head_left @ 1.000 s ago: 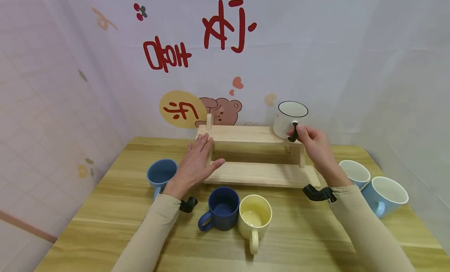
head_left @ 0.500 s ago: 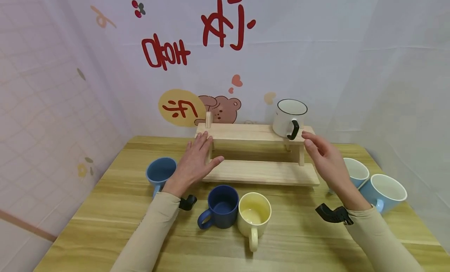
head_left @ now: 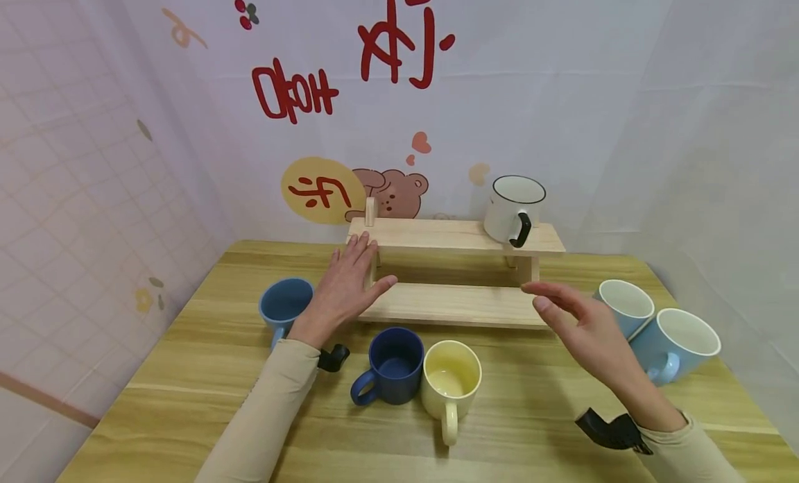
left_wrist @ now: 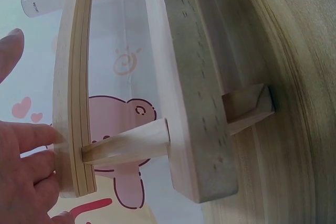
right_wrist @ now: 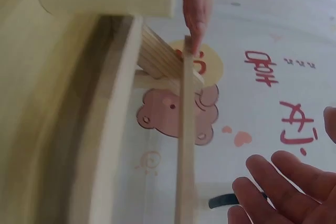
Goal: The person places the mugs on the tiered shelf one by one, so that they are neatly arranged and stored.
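A white mug (head_left: 502, 218) with a black rim and black handle stands upright on the right part of the upper board of a two-tier wooden shelf (head_left: 431, 234). My left hand (head_left: 345, 287) rests its fingertips on the left end of that board, fingers straight; the left wrist view shows the fingers (left_wrist: 39, 132) at the board's edge. My right hand (head_left: 593, 334) hovers in front of the shelf's right end, holding nothing, with fingers relaxed. In front of the shelf, a dark blue mug (head_left: 399, 389) and a pale yellow mug (head_left: 435, 404) stand side by side.
A medium-blue mug (head_left: 277, 323) stands left of my left hand, partly hidden by it. Two light blue mugs, one farther back (head_left: 627, 323) and one nearer (head_left: 677, 354), sit on the table's right side. A printed cloth (head_left: 580, 108) hangs behind the table (head_left: 206, 344).
My right hand has let go of the white mug's handle and moved back, down and to the right. The mug stays on the upper board. My left hand has hardly moved.
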The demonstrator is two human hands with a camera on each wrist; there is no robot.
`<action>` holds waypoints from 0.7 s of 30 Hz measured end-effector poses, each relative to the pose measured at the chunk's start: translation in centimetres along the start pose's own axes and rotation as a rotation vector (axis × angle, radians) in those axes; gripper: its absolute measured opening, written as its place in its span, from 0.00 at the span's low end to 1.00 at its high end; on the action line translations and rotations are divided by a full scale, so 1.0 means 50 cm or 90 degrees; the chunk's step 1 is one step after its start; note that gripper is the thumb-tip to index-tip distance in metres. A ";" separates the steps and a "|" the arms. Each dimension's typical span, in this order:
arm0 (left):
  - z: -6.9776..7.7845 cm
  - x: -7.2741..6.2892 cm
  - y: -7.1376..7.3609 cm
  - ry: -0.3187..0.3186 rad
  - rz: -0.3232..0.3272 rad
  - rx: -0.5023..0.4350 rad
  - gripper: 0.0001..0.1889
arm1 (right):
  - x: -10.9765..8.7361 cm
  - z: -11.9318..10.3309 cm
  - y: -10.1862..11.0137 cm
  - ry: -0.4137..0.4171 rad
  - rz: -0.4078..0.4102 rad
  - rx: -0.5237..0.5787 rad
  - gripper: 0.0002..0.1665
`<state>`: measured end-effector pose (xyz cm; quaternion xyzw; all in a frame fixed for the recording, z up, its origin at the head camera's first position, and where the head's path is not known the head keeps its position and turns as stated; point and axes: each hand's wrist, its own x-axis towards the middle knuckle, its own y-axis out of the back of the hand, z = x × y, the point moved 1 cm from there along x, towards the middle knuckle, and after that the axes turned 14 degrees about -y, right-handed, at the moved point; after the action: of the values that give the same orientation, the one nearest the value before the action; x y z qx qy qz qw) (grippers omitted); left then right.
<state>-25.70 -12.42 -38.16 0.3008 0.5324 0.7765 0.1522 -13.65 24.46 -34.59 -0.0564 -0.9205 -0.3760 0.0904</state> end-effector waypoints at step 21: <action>0.002 0.002 0.005 0.001 -0.007 -0.005 0.47 | -0.105 0.022 -0.062 0.044 -0.204 0.034 0.17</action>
<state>-25.71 -12.37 -37.88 0.2965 0.5313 0.7779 0.1571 -9.17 22.82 -38.56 0.1063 -0.9236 -0.3631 0.0627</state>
